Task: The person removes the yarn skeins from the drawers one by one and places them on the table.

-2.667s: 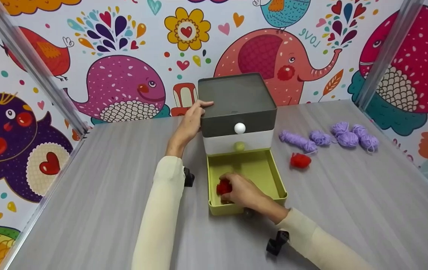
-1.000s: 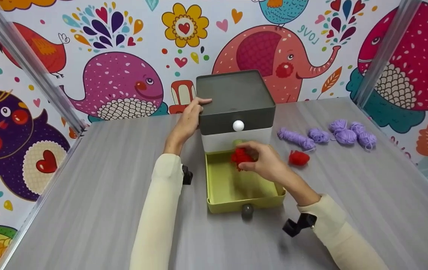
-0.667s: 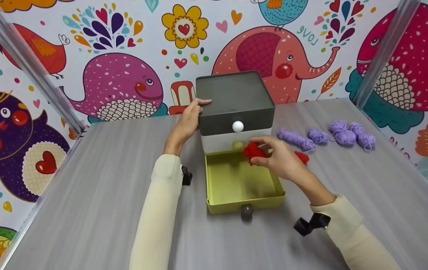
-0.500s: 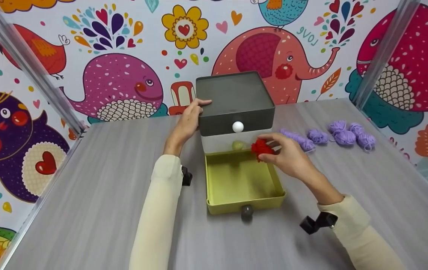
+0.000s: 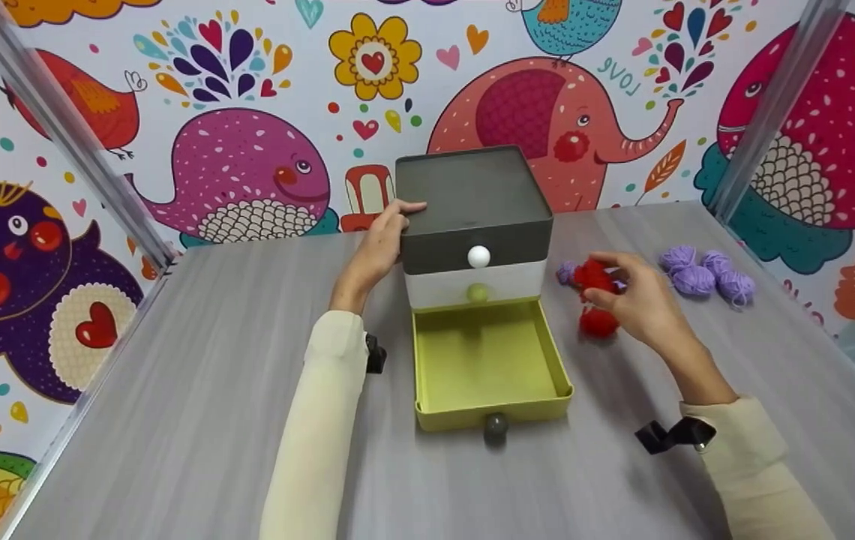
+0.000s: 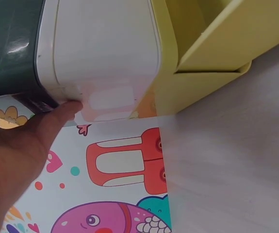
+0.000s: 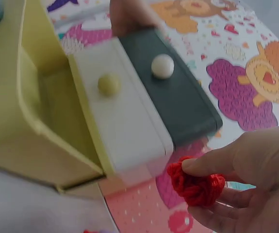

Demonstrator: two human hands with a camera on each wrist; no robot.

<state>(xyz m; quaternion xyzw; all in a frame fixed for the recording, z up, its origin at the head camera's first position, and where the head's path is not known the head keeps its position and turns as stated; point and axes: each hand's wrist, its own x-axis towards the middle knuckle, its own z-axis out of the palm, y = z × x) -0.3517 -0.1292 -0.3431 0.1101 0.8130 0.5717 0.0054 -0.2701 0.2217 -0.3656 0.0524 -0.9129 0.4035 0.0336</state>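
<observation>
My right hand (image 5: 645, 304) pinches a small red ball of yarn (image 7: 197, 184) between thumb and fingers, above the table. Just below it, a second red ball of yarn (image 5: 598, 322) lies on the table. My left hand (image 5: 375, 255) holds the upper left edge of a stacked drawer box (image 5: 476, 187), one finger lying on its dark top. In the left wrist view, the thumb (image 6: 64, 114) presses the box's side near the white tier. The bottom yellow-green drawer (image 5: 495, 412) is pulled out, and nothing lies inside it.
A purple skein (image 5: 567, 273) lies right of the box, partly hidden by my right hand and the held yarn. Several purple yarn balls (image 5: 694, 280) sit farther right. A patterned wall stands behind the grey table (image 5: 195, 420). A dark round knob (image 5: 496, 426) sticks out from the drawer front.
My right hand has lifted the red yarn out of the yellow-green drawer and carried it right, over the table. My left hand has stayed on the box.
</observation>
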